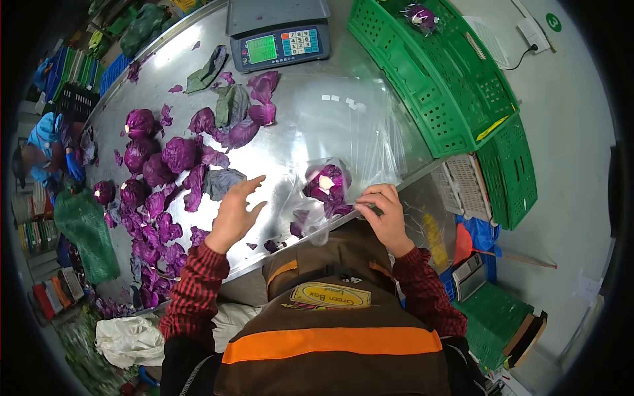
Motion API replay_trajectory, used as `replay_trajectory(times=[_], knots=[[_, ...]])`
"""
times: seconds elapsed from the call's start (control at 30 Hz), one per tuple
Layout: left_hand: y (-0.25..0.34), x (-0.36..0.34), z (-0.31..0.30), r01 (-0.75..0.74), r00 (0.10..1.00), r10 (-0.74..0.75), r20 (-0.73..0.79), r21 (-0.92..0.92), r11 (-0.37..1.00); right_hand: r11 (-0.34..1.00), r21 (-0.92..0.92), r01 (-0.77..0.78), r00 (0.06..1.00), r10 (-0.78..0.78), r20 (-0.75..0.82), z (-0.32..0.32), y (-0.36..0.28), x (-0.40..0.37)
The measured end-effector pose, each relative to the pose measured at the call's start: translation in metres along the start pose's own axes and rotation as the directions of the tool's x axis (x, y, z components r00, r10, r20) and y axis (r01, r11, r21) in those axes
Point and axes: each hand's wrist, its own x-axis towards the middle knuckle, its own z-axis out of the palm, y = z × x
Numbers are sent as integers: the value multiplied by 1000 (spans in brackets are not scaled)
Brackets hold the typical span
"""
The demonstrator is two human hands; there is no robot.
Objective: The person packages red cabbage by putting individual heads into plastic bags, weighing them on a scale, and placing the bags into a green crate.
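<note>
A purple cabbage (325, 181) with its pale stem end facing up lies in a clear plastic bag (300, 198) near the front edge of the metal table (290, 145). Just right of it, my right hand (385, 214) pinches the bag's edge between thumb and fingers. My left hand (236, 210) is over the table to the left of the bag, fingers apart and holding nothing. Loose purple leaves (155, 231) and several whole cabbages (179, 154) lie farther left.
A scale (281, 46) stands at the back. Green crates (429, 79) line the right side, one holding a wrapped cabbage (421, 18). Outer leaves (231, 105) lie mid-table. A person in blue gloves (72, 165) is at the far left, beside a green net sack (86, 231).
</note>
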Motion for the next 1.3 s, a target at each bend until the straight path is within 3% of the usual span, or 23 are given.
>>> replay_trajectory(times=[0.07,0.1,0.17,0.27,0.33,0.4,0.5,0.53,0.6,0.67,0.73,0.77,0.83,0.9,0.93,0.97,1.03,1.07,1.13,1.17,1.2,1.27,1.3], knots=[[19,9,16,-321,945,310,-103,-118,940,1000,8,7,1000,-7,10,0,3,1],[24,16,20,-322,944,309,-111,-120,939,999,32,-26,999,26,19,0,3,1],[28,26,28,-579,814,579,-38,-3,815,997,48,-53,998,51,35,2,6,0],[23,29,36,-599,800,600,7,-59,799,992,91,-83,997,83,-4,6,18,-3],[5,35,51,-693,721,691,-56,-50,719,991,76,-109,993,112,-35,12,33,-8],[5,25,44,-632,773,607,-184,-134,764,976,54,-212,963,218,-157,4,2,6],[17,-6,14,-467,880,341,-329,-476,745,959,251,129,959,-56,-277,-2,-11,18],[11,-6,8,-449,880,332,-339,-366,815,951,273,148,960,-72,-271,1,-8,26],[-4,-12,4,-424,890,320,-325,-333,842,917,394,-64,984,124,-128,6,-5,36],[21,-32,-22,-551,815,466,-345,-213,807,943,332,-12,988,63,-142,9,-26,47],[-4,-40,-4,-369,905,194,-378,-473,800,898,426,107,991,-63,-116,13,-32,45],[-15,-39,7,-363,902,167,-398,-490,793,899,423,116,991,-75,-114,23,-32,47],[-17,-39,29,-267,902,30,-430,-503,822,750,612,-251,965,241,101,54,-13,44],[-32,-34,57,-63,867,-261,-424,-614,787,725,536,-434,896,409,172,88,46,35],[-41,-29,73,-39,804,-404,-436,-717,696,803,385,-455,890,413,191,91,44,38],[-41,-29,76,1,760,-436,-482,-670,742,855,228,-467,880,424,213,101,36,42],[-53,-28,85,148,694,-567,-444,-682,716,712,91,-696,699,645,309,112,29,47],[-78,-27,95,222,654,-626,-425,-683,695,704,78,-706,690,660,296,115,41,47],[-124,-31,132,425,714,-695,-80,-740,522,563,-107,-819,426,723,544,129,73,41],[-120,-34,129,527,709,-691,140,-757,387,556,-111,-823,421,730,538,128,78,43],[-114,-36,126,530,711,-687,147,-754,387,598,-228,-768,379,712,592,126,81,46],[-100,-37,119,541,808,-588,41,-448,712,632,-337,-698,329,701,633,119,79,45],[-94,-41,116,420,886,-428,-178,-86,904,843,-351,-407,607,537,585,117,70,44]])
